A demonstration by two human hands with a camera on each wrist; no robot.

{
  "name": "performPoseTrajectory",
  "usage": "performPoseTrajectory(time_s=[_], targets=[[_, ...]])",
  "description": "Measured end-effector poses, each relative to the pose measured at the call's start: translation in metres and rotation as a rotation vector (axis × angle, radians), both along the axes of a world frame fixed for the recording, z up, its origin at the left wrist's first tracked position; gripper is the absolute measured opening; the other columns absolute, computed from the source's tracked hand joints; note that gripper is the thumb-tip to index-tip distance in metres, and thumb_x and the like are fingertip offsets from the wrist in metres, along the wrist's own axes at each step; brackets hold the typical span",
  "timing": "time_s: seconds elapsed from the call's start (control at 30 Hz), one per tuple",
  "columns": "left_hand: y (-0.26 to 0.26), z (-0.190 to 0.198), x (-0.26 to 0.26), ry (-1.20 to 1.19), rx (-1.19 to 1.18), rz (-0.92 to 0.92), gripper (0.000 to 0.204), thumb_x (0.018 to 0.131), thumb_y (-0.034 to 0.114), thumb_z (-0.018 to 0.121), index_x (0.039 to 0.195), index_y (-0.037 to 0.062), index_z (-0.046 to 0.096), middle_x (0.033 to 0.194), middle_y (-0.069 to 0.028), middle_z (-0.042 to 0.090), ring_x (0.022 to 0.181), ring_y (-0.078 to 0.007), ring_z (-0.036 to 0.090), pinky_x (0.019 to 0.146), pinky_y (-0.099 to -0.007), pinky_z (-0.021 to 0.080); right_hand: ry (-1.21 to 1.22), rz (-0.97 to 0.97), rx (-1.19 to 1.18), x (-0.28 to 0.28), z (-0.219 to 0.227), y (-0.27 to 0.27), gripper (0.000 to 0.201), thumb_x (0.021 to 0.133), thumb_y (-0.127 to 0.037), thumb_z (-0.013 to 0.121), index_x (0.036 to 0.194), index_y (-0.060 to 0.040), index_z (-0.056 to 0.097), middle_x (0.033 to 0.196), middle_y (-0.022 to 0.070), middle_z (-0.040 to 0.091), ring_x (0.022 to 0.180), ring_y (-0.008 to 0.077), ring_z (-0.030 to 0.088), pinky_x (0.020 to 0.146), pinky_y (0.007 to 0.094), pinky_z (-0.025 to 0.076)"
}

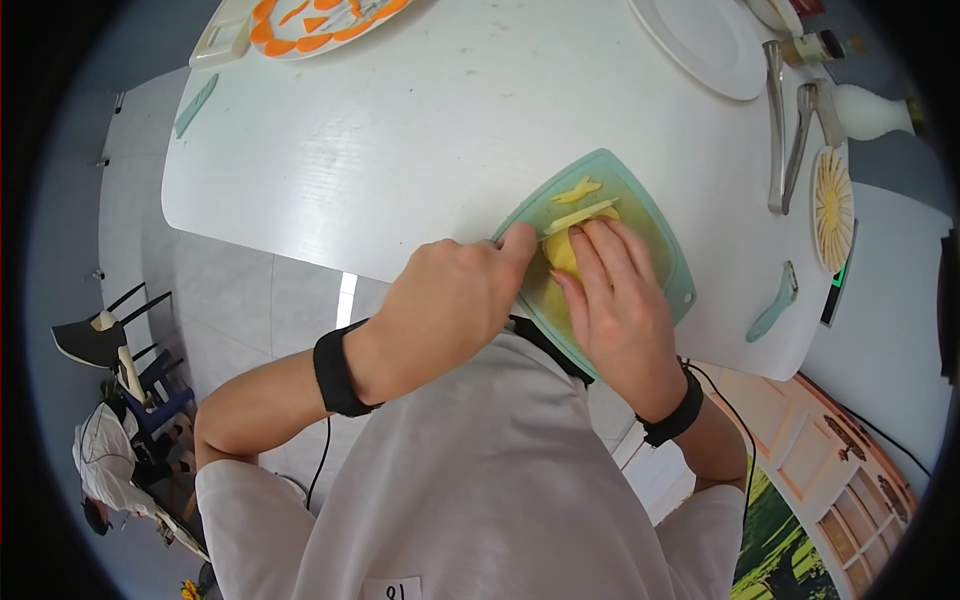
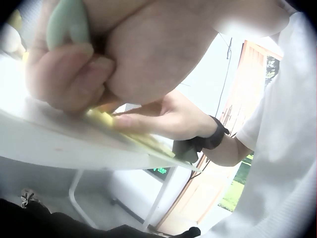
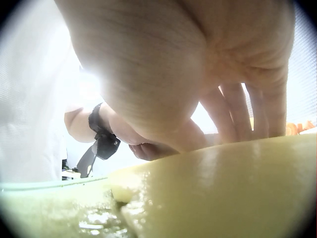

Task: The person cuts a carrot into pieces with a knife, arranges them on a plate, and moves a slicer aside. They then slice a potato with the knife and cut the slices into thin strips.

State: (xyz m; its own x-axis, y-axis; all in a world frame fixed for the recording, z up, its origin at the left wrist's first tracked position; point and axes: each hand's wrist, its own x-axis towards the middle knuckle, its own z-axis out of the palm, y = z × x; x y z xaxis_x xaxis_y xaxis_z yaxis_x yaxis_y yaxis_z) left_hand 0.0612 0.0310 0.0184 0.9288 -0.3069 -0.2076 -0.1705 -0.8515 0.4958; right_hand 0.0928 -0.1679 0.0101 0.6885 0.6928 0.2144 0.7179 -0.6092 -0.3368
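My left hand point(image 1: 450, 290) grips the pale green handle point(image 2: 68, 25) of what looks like a kitchen knife at the left side of the green cutting board point(image 1: 655, 215). Its blade is mostly hidden in the head view. On the board lies a peeled yellow potato piece point(image 1: 562, 255), wet and shiny in the right wrist view. My right hand point(image 1: 625, 315) holds this piece down, fingers over its top and thumb on its near side. A pale slice point(image 1: 580, 216) runs along the far edge of the piece. Beyond it lie thin yellow scraps point(image 1: 577, 190).
A peeler point(image 1: 773, 303), metal tongs point(image 1: 776, 130) and a dish of fanned slices point(image 1: 832, 210) lie at the right. At the back stand a white plate point(image 1: 700, 45) and a plate with orange slices point(image 1: 312, 42). A pale green utensil point(image 1: 196, 106) rests far left.
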Motion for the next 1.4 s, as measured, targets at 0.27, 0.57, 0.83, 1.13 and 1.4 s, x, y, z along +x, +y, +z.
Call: performPoseTrajectory(time_s=[0.27, 0.57, 0.83, 1.13, 1.4], targets=[[-0.007, 0.006, -0.003, -0.074, 0.065, -0.017, 0.017, 0.086, -0.001, 0.056, 0.1, 0.0008, 0.047, 0.061, -0.0137, 0.057, 0.05, -0.0325, 0.06, 0.045, -0.0415, 0.046, 0.02, 0.005, 0.018, 0.001, 0.0, -0.001, 0.045, 0.082, -0.004, 0.075, 0.121, 0.0113, 0.059, 0.128, 0.0187, 0.054, 0.122, 0.0358, 0.054, 0.099, 0.0408, 0.051], [-0.004, 0.011, -0.01, -0.072, 0.096, -0.022, 0.016, 0.085, -0.002, 0.056, 0.096, 0.0019, 0.045, 0.057, -0.0112, 0.053, 0.046, -0.0296, 0.056, 0.042, -0.0394, 0.044, 0.019, 0.016, 0.025, 0.001, -0.001, -0.001, 0.044, 0.082, -0.004, 0.075, 0.12, 0.0126, 0.059, 0.127, 0.0199, 0.054, 0.121, 0.0366, 0.054, 0.098, 0.0416, 0.051], [-0.006, 0.007, 0.0, -0.054, 0.052, -0.046, 0.02, 0.084, -0.001, 0.058, 0.1, 0.0015, 0.046, 0.058, -0.012, 0.056, 0.047, -0.0305, 0.057, 0.043, -0.0399, 0.044, 0.017, 0.029, 0.022, 0.002, 0.0, -0.002, 0.045, 0.082, -0.003, 0.075, 0.12, 0.0129, 0.059, 0.127, 0.0199, 0.053, 0.121, 0.0372, 0.054, 0.098, 0.0422, 0.051], [-0.001, 0.003, 0.003, -0.061, 0.091, -0.084, 0.017, 0.086, 0.006, 0.064, 0.091, 0.0013, 0.048, 0.056, -0.0101, 0.058, 0.051, -0.026, 0.065, 0.046, -0.0344, 0.052, 0.002, 0.026, 0.003, 0.003, 0.0, -0.002, 0.044, 0.082, -0.005, 0.075, 0.119, 0.0133, 0.059, 0.125, 0.02, 0.054, 0.12, 0.0369, 0.054, 0.097, 0.042, 0.051], [-0.003, -0.002, 0.02, 0.009, -0.015, -0.051, 0.017, 0.085, 0.0, 0.058, 0.098, 0.0001, 0.048, 0.058, -0.0162, 0.059, 0.053, -0.0357, 0.061, 0.048, -0.0435, 0.048, 0.005, 0.03, -0.002, 0.003, 0.003, -0.002, 0.043, 0.084, -0.006, 0.074, 0.119, 0.0139, 0.059, 0.124, 0.0209, 0.055, 0.119, 0.037, 0.055, 0.097, 0.0419, 0.052]])
